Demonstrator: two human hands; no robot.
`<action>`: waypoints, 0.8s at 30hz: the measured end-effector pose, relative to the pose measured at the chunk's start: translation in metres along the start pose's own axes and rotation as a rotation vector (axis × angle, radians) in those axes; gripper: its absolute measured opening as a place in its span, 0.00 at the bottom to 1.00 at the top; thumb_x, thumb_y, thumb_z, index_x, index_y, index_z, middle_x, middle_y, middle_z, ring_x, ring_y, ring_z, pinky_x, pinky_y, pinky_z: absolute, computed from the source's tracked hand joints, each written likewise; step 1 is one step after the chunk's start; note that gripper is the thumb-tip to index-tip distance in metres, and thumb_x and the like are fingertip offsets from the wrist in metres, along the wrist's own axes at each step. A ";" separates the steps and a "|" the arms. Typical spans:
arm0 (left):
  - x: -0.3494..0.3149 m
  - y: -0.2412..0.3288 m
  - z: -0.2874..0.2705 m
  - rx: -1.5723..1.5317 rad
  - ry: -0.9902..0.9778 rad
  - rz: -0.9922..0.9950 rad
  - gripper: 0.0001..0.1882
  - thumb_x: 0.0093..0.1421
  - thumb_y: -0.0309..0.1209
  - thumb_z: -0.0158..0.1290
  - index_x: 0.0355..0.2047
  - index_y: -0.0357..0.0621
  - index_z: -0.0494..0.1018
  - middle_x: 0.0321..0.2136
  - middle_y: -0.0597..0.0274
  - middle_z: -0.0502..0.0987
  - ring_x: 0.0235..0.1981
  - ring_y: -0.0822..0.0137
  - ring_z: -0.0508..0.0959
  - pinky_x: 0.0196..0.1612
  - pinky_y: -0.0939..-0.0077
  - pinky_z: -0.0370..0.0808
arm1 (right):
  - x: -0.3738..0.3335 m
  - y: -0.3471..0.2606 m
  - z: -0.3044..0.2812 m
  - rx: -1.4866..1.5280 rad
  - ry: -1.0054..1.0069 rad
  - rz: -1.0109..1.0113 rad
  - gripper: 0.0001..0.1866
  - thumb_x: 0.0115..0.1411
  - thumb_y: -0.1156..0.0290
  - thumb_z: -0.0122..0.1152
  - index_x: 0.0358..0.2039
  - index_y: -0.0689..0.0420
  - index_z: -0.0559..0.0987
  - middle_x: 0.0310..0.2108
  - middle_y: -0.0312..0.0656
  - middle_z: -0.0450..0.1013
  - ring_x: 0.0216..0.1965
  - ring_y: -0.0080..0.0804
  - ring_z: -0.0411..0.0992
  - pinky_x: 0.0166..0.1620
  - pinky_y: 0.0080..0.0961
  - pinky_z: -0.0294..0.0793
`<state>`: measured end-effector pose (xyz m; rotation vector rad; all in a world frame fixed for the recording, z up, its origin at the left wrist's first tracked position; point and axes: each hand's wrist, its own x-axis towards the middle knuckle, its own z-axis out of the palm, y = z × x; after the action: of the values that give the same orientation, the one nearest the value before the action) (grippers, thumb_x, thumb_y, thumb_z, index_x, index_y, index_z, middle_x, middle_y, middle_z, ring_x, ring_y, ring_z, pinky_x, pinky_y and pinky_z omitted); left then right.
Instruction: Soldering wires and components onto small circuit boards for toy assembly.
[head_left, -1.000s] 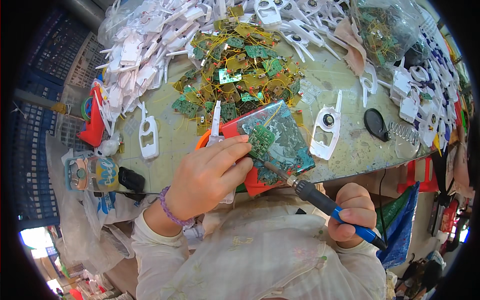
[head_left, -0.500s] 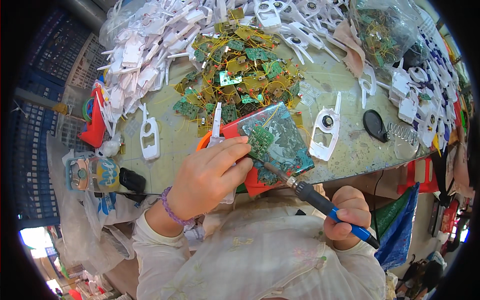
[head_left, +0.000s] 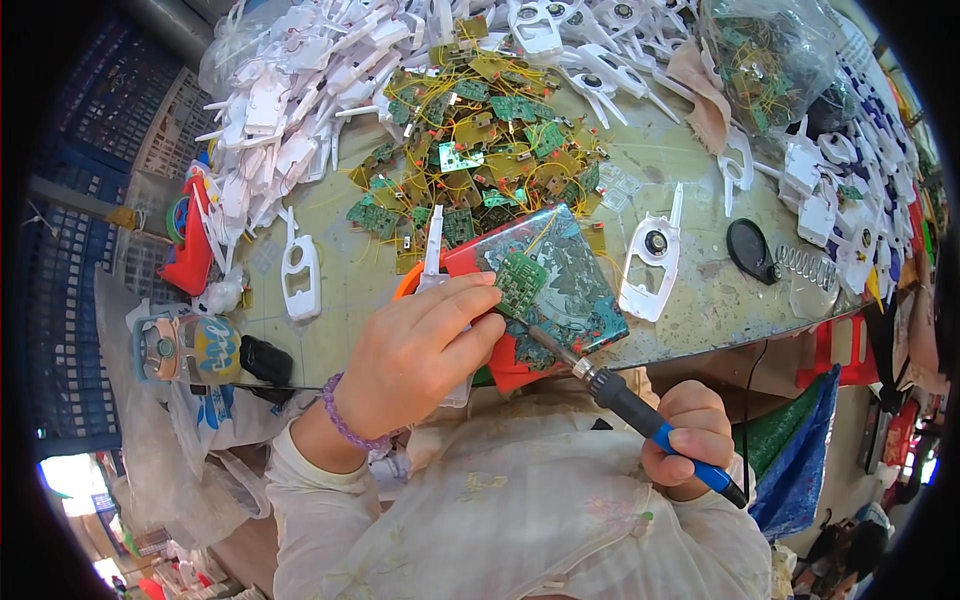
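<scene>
My left hand [head_left: 420,345] is closed, its fingertips gripping the edge of a small green circuit board [head_left: 522,284]. The board lies over a worn, solder-spotted block [head_left: 580,265] with a red side, at the table's front edge. My right hand [head_left: 692,430] wraps round the blue handle of a soldering iron [head_left: 622,395]. The iron's metal tip points up and left, at the board's lower edge; whether it touches cannot be made out. A white plastic shell [head_left: 433,245] lies under and beyond my left hand, partly hidden by it.
A heap of circuit boards with yellow wires [head_left: 490,140] sits behind the block. White plastic shells [head_left: 290,110] pile up at the far left. Single shells lie left and right, one white shell [head_left: 652,262] near a black soldering stand [head_left: 750,250] with a coiled spring holder [head_left: 805,265].
My right hand and the soldering iron's handle have shifted slightly left and down. My left hand and the circuit board stay in place.
</scene>
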<state>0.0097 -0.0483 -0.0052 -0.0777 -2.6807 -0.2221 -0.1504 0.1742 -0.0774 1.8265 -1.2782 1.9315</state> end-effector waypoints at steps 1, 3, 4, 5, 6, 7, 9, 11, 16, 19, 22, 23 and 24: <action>0.000 0.000 0.000 0.011 -0.006 0.007 0.10 0.44 0.24 0.56 0.30 0.39 0.74 0.38 0.58 0.74 0.41 0.59 0.78 0.37 0.72 0.77 | 0.000 0.001 0.000 -0.001 0.014 -0.014 0.15 0.60 0.61 0.58 0.38 0.59 0.70 0.27 0.38 0.67 0.22 0.31 0.68 0.21 0.25 0.69; 0.000 0.000 -0.001 0.013 -0.008 0.007 0.10 0.44 0.24 0.56 0.30 0.39 0.74 0.38 0.58 0.74 0.41 0.59 0.78 0.37 0.72 0.77 | 0.000 0.002 0.001 -0.002 0.029 -0.029 0.15 0.60 0.61 0.58 0.38 0.59 0.70 0.27 0.38 0.67 0.22 0.31 0.68 0.21 0.25 0.69; 0.000 0.000 -0.001 0.015 -0.010 0.006 0.10 0.44 0.24 0.56 0.30 0.39 0.74 0.38 0.58 0.74 0.41 0.59 0.78 0.37 0.72 0.77 | 0.000 0.002 0.001 -0.001 0.034 -0.031 0.15 0.60 0.61 0.58 0.38 0.59 0.70 0.27 0.38 0.67 0.22 0.31 0.68 0.21 0.25 0.69; 0.000 0.000 -0.001 0.015 -0.010 0.006 0.10 0.44 0.24 0.56 0.30 0.39 0.74 0.38 0.58 0.74 0.41 0.59 0.78 0.37 0.72 0.77 | 0.000 0.002 0.001 -0.001 0.039 -0.033 0.15 0.60 0.61 0.58 0.38 0.59 0.70 0.27 0.39 0.67 0.22 0.31 0.68 0.20 0.25 0.69; 0.000 -0.001 0.000 0.012 -0.009 0.007 0.10 0.44 0.24 0.56 0.30 0.39 0.74 0.38 0.58 0.74 0.41 0.59 0.78 0.38 0.72 0.77 | 0.001 0.002 0.001 -0.001 0.038 -0.033 0.15 0.60 0.61 0.58 0.38 0.59 0.70 0.27 0.39 0.67 0.22 0.31 0.68 0.20 0.25 0.69; 0.000 -0.001 0.000 0.011 -0.008 0.009 0.10 0.43 0.24 0.56 0.30 0.39 0.74 0.38 0.58 0.74 0.42 0.59 0.78 0.38 0.72 0.77 | 0.001 0.002 0.001 0.002 0.029 -0.026 0.15 0.60 0.61 0.58 0.38 0.59 0.70 0.27 0.39 0.67 0.22 0.31 0.68 0.20 0.25 0.69; 0.000 -0.001 -0.001 0.013 -0.010 0.007 0.10 0.43 0.24 0.56 0.30 0.39 0.74 0.38 0.58 0.74 0.42 0.59 0.78 0.38 0.71 0.77 | 0.001 0.002 0.002 0.007 0.019 -0.018 0.15 0.60 0.62 0.58 0.38 0.59 0.70 0.27 0.39 0.67 0.22 0.31 0.68 0.21 0.25 0.69; 0.000 -0.001 -0.001 0.014 -0.011 0.007 0.10 0.43 0.24 0.56 0.30 0.38 0.74 0.38 0.58 0.74 0.42 0.59 0.78 0.38 0.71 0.77 | 0.002 0.001 0.001 0.007 0.005 -0.002 0.14 0.60 0.62 0.58 0.38 0.59 0.70 0.27 0.38 0.67 0.22 0.31 0.68 0.21 0.25 0.69; -0.001 0.000 -0.001 0.016 -0.008 0.003 0.10 0.43 0.23 0.56 0.30 0.38 0.74 0.38 0.58 0.74 0.42 0.59 0.78 0.38 0.72 0.77 | 0.004 0.002 0.011 -0.052 0.092 -0.018 0.17 0.63 0.54 0.51 0.34 0.58 0.69 0.21 0.36 0.63 0.18 0.27 0.62 0.19 0.22 0.64; -0.001 0.001 -0.001 0.021 -0.003 0.003 0.10 0.43 0.23 0.56 0.30 0.38 0.74 0.38 0.58 0.74 0.42 0.60 0.78 0.38 0.72 0.77 | 0.003 0.002 0.011 -0.056 0.103 -0.027 0.17 0.64 0.54 0.50 0.34 0.58 0.68 0.21 0.36 0.63 0.18 0.27 0.62 0.19 0.22 0.64; 0.000 0.001 -0.001 -0.001 0.003 -0.008 0.14 0.40 0.23 0.62 0.30 0.39 0.74 0.36 0.57 0.75 0.41 0.56 0.79 0.37 0.68 0.78 | 0.004 0.003 0.009 -0.066 0.116 -0.037 0.17 0.64 0.55 0.50 0.35 0.58 0.68 0.21 0.36 0.63 0.18 0.27 0.62 0.19 0.21 0.64; 0.000 0.001 -0.001 0.000 0.003 -0.008 0.14 0.40 0.23 0.62 0.30 0.39 0.74 0.36 0.57 0.75 0.41 0.56 0.79 0.37 0.68 0.78 | 0.004 0.003 0.009 -0.072 0.123 -0.038 0.17 0.64 0.55 0.49 0.35 0.58 0.67 0.21 0.36 0.63 0.18 0.27 0.62 0.19 0.21 0.64; 0.000 0.001 -0.002 0.001 0.003 -0.008 0.14 0.40 0.23 0.62 0.30 0.39 0.74 0.36 0.57 0.75 0.41 0.56 0.79 0.37 0.68 0.78 | 0.004 0.003 0.009 -0.071 0.123 -0.038 0.17 0.64 0.55 0.49 0.35 0.58 0.67 0.21 0.36 0.63 0.18 0.27 0.62 0.19 0.21 0.64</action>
<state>0.0104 -0.0472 -0.0036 -0.0663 -2.6781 -0.2237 -0.1465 0.1650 -0.0763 1.6592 -1.2471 1.9199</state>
